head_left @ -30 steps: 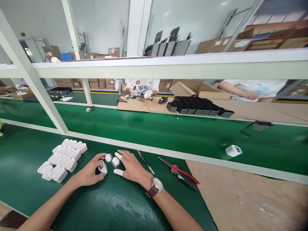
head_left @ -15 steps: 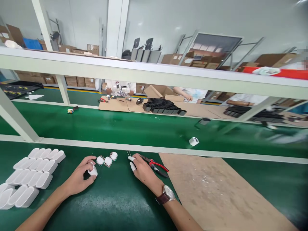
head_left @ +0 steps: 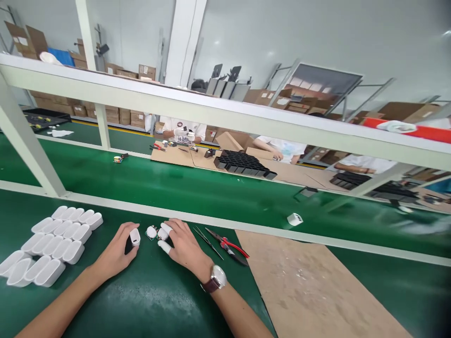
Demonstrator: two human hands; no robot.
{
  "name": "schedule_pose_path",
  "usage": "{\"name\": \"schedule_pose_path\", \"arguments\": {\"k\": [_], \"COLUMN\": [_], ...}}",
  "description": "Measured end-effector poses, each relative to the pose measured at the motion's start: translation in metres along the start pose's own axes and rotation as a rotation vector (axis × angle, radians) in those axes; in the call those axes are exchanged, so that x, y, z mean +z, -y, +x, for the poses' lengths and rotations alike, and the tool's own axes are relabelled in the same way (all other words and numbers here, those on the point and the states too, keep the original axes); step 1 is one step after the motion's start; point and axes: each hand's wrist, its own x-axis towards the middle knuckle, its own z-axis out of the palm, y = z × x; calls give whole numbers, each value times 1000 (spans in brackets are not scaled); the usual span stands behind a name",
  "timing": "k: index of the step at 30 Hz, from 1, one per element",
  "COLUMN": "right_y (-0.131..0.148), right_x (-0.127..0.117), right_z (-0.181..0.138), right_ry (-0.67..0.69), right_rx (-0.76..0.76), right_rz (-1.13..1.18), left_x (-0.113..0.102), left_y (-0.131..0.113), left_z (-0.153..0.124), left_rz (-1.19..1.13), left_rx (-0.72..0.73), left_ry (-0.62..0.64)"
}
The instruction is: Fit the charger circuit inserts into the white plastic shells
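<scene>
My left hand [head_left: 118,251] pinches a small white plastic charger housing [head_left: 135,237] between thumb and fingers, with a dark slot in its end face. White finger covers sit on the thumb and a fingertip of my right hand [head_left: 183,246]. These fingers are apart, at a small circuit board with a white block [head_left: 162,234], partly hidden by them. A similar circuit board [head_left: 151,232] lies between my hands. To the right of my right hand are metal tweezers [head_left: 208,243] and red-handled pliers [head_left: 228,245].
Rows of white oval housings [head_left: 58,241] stand at left on the green bench. A brown cardboard sheet [head_left: 317,281] lies at right. Beyond the bench rail [head_left: 141,208], a white housing [head_left: 295,219] rests on the green belt. Co-workers sit opposite, near a black divided tray [head_left: 244,164].
My right hand has moved left from the tweezers to the circuit boards, and the tweezers lie uncovered. The housing in my left hand has turned, now showing its slotted end. The view has shifted slightly.
</scene>
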Motion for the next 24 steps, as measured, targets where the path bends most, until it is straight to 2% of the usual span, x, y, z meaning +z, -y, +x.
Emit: {"name": "schedule_pose_path", "arguments": {"k": [3,5,9,11,16,20,24], "right_y": [18,26,33,35,37,37,36], "right_x": [15,18,9,2,4,18,24], "right_z": [31,37,14,-2,-20,-20,-28], "right_ry": [94,129,227,245,132,125,31], "right_rx": [-29,-61,-187,-196,-6,-17,2], "right_rz": [-7,9,79,78,-22,-23,66], "left_x": [-6,-9,-13,-13,-8,-8,-22], "left_y": [-1,-1,1,2,0,1,2], "left_z": [-1,-1,0,-1,-2,-3,-1], "left_rz": [-12,-28,-77,-100,-111,-57,-70], "left_rx": [-26,-38,-24,-18,-67,-100,-108], "left_ry": [13,11,29,46,45,48,144]}}
